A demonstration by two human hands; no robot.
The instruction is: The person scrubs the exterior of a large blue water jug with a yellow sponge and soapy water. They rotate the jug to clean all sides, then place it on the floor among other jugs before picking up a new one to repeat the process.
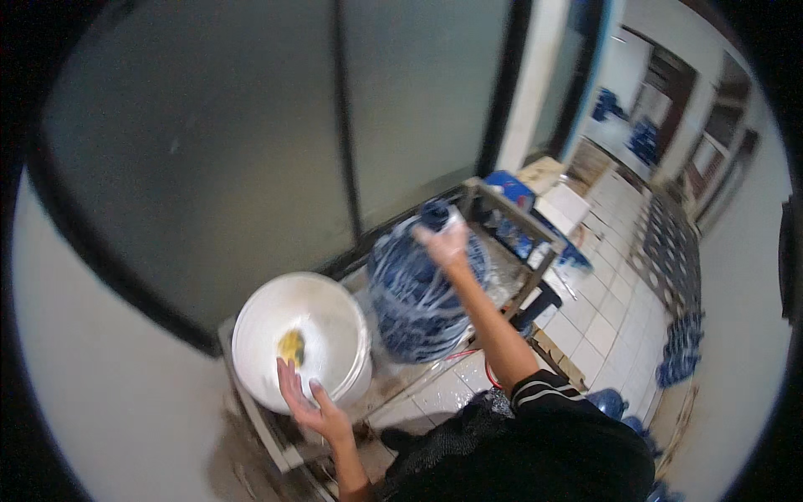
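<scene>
My right hand [445, 243] rests on the top of a large blue water jug [414, 293], near its neck; the jug stands tilted and blurred, streaked with water or suds. My left hand [314, 406] is open, fingers spread, at the near rim of a white bucket [251, 335]. It holds nothing. A yellow sponge [291, 345] lies inside the bucket, just beyond my left fingertips. Both the jug and the bucket sit on a wet metal stand [510, 213].
Frosted glass panels with dark frames stand behind the stand. A white tiled floor [611, 318] runs to the right, with several blue jugs [682, 351] along the wall and more in a far room [644, 138]. A blue crate [510, 186] sits behind the stand.
</scene>
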